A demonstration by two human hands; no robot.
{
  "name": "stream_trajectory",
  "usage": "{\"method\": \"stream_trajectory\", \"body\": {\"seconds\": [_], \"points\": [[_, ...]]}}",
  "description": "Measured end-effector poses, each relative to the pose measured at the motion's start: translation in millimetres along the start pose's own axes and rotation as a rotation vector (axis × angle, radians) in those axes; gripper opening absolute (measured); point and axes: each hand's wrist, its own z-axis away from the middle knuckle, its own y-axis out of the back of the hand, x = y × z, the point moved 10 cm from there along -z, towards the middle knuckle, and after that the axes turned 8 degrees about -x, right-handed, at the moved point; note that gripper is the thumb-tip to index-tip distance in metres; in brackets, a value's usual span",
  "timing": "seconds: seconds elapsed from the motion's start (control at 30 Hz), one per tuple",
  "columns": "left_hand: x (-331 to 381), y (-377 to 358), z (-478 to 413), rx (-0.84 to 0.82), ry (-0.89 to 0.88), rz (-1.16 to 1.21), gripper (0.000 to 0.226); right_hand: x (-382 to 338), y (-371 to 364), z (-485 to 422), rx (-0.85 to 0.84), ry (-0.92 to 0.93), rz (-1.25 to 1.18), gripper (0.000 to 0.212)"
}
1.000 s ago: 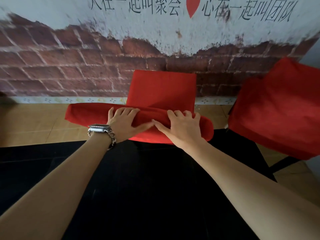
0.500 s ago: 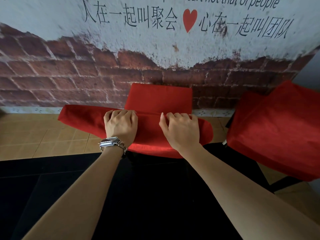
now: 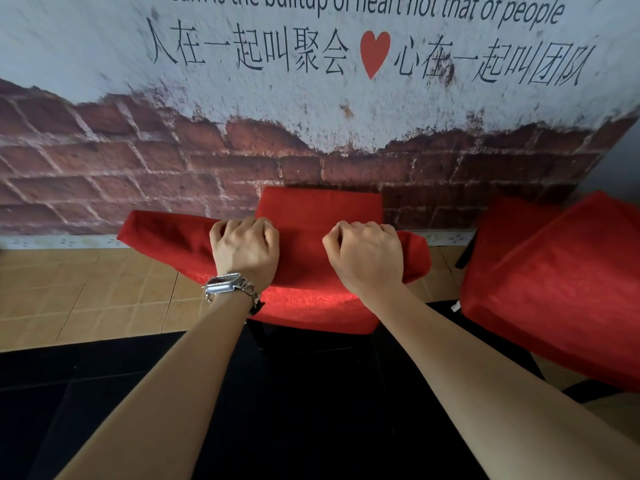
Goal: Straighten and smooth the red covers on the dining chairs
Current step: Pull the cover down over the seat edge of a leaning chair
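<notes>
Gripping a red cover [image 3: 304, 258] with both hands, the cloth bunched into a long roll and lying crosswise on the red seat [image 3: 311, 306] of the middle chair, just in front of its red backrest [image 3: 318, 206]. Sticking out past the seat at both ends, farther on the left, out over the floor [image 3: 86, 296].

Curling the left hand [image 3: 246, 251] over the far edge of the roll, knuckles up, grip clamped on the cloth. Doing the same with the right hand [image 3: 367, 254] near it, a strip of bare roll showing between the two, grip likewise clamped on the cloth. Wearing a silver watch [image 3: 223, 283] and a chain bracelet [image 3: 252, 292] on the left wrist.

Reaching with both forearms over a black table [image 3: 277, 410] filling the foreground.

Standing off to the right, apart from the first: a second chair [image 3: 554, 289], draped in red cloth as well.

Running behind it all — tan tiles on the floor, then a wall [image 3: 138, 161] painted as broken plaster over brick, carrying dark lettering and a red heart [image 3: 374, 51].
</notes>
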Motion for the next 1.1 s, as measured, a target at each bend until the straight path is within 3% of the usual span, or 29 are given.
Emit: {"method": "stream_trajectory", "body": {"seconds": [0.27, 0.4, 0.6, 0.77, 0.83, 0.97, 1.1], "points": [[2, -1, -13, 0.038, -0.039, 0.055, 0.043, 0, 0, -13, 0.039, 0.007, 0.042, 0.043], [-1, -3, -11, 0.002, -0.034, 0.046, 0.045, -4, -2, -12, -0.021, -0.001, 0.102, 0.044], [-1, -19, 9, -0.381, -0.017, 0.073, 0.049, 1, -22, -9, -0.394, -0.137, 0.171, 0.042], [-1, -1, 27, -0.684, 0.004, 0.115, 0.060, 1, -28, -1, -0.675, -0.228, -0.097, 0.044], [-3, 26, 42, -0.650, 0.018, 0.115, 0.065, -8, -15, 4, -0.704, -0.222, -0.265, 0.044], [-12, 92, 62, -0.472, 0.121, 0.192, 0.062, -36, 53, 7, -0.461, -0.101, -0.540, 0.026], [-20, 160, 68, -0.276, 0.238, 0.249, 0.040, -74, 90, 15, -0.523, 0.005, -0.801, 0.017]]}}
